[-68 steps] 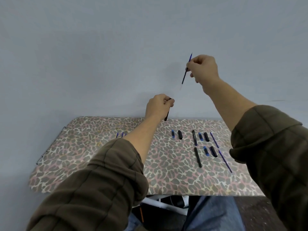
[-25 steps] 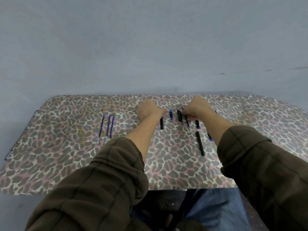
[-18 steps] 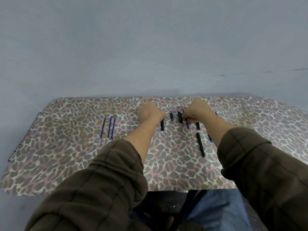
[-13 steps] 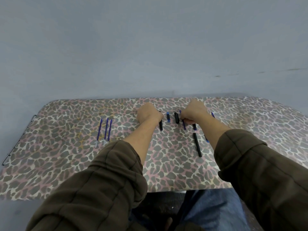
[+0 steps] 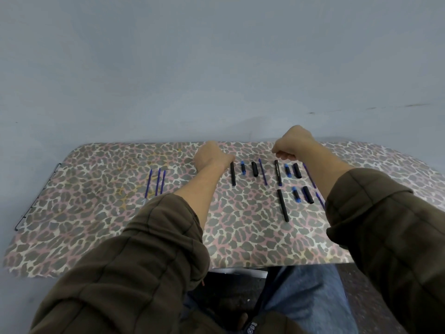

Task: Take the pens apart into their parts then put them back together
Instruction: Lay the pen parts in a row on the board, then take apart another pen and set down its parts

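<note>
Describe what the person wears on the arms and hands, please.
Both arms are in dark olive-brown padded jacket sleeves with stitched quilting lines: the left sleeve and the right sleeve. The gathered cuffs end partway along the forearms. The left hand and the right hand are bare: no gloves, and no watch or ring shows.
</note>
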### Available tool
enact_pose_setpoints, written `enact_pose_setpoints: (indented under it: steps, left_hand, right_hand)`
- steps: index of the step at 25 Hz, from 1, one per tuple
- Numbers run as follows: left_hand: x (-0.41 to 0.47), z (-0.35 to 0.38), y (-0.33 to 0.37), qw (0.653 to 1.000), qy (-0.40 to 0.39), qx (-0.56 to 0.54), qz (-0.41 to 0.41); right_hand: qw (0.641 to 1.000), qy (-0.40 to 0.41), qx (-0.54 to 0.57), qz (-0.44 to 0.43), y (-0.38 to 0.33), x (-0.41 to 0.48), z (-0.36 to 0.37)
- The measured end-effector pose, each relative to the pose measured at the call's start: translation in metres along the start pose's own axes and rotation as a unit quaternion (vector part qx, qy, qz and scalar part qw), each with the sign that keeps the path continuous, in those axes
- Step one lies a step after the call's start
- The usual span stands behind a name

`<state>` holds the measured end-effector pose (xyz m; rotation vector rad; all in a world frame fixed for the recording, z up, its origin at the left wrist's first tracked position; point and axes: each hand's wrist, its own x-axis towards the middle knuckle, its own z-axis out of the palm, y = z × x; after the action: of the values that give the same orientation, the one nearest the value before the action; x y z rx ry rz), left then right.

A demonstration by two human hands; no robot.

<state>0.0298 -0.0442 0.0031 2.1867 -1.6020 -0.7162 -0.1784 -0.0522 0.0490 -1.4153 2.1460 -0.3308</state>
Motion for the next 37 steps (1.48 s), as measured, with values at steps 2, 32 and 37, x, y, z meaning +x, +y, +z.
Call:
enact_pose_setpoints:
  steps: [2, 32, 37]
  left_hand:
    - [-0.007, -0.007, 0.006, 1.0, 0.005, -0.007, 0.014]
    - [-0.029, -0.009, -0.005, 0.997, 0.016, -0.025, 0.074]
    - [-0.036, -0.039, 0.005, 0.987, 0.028, -0.132, 0.091]
  right_hand:
    - [1.0, -0.019, -0.018, -0.001, 0.002, -0.01, -0.002]
    - [0.994, 0.009, -0.104, -0.006, 0.022, -0.023, 0.03]
    - [0.993, 0.062, -0.025, -0.1, -0.025, -0.038, 0.005]
